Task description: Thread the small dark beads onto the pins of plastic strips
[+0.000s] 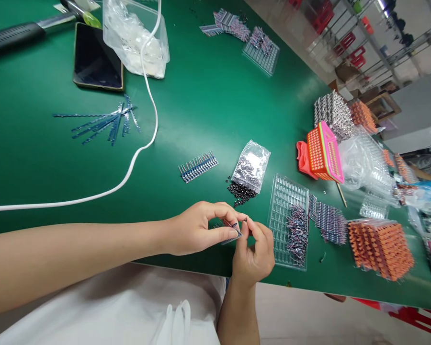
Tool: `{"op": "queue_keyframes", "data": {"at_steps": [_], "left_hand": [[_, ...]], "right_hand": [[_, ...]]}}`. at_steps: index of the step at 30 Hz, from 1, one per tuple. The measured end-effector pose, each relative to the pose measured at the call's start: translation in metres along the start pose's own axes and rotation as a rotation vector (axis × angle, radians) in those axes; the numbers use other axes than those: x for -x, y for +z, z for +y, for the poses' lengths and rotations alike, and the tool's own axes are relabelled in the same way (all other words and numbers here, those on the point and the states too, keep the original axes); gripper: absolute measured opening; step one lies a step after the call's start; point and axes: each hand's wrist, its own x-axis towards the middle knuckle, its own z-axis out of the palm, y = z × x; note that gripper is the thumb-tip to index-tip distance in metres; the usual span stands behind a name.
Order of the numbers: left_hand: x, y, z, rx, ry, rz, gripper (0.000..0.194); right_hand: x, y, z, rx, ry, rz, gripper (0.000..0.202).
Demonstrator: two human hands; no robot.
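Thumb and fingers of my left hand [196,229] are closed on a small blue circuit board strip [229,240] with thin leads, mostly covered by the hand. My right hand [253,253] meets it fingertip to fingertip, pinching a tiny dark bead-like part [245,220] near the strip's end. Just beyond the hands, a pile of small black parts [241,191] spills from a clear plastic bag [252,165]. A similar board strip with wire leads [198,166] lies on the table to the left of the bag.
Right of my hands sits a clear grid tray [278,215] with a heap of leaded parts [297,232]. Orange stacked pieces [380,249] and a basket [318,153] stand farther right. A white cable [132,163], a phone [97,58] and a plastic tub [160,67] occupy the left.
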Motion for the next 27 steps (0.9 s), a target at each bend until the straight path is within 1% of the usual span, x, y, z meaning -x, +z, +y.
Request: {"op": "queue_keyframes", "data": {"at_steps": [3, 9, 14, 20, 23, 27], "left_hand": [[0.0012, -0.0004, 0.0006, -0.01, 0.011, -0.011, 0.01], [0.0008, 0.0009, 0.0001, 0.03, -0.028, 0.006, 0.011], [-0.0004, 0.0023, -0.0026, 0.121, -0.085, 0.005, 0.013], [-0.0005, 0.0027, -0.0042, 0.146, -0.098, 0.012, 0.014], [-0.0014, 0.0038, -0.0039, 0.184, -0.133, 0.038, 0.016], [-0.003, 0.0057, -0.0012, 0.19, -0.192, 0.114, 0.018]], "right_hand": [[0.0007, 0.0002, 0.0, -0.006, 0.023, -0.007, 0.019], [0.0005, -0.0003, -0.0006, -0.049, 0.037, -0.002, 0.019], [0.0002, -0.0008, -0.0006, -0.037, 0.026, 0.001, 0.016], [0.0021, -0.0004, -0.0001, -0.055, 0.041, 0.013, 0.016], [0.0034, -0.0019, -0.0017, -0.157, 0.115, 0.001, 0.014], [0.0035, -0.0042, -0.0041, -0.409, 0.313, -0.07, 0.005]]}}
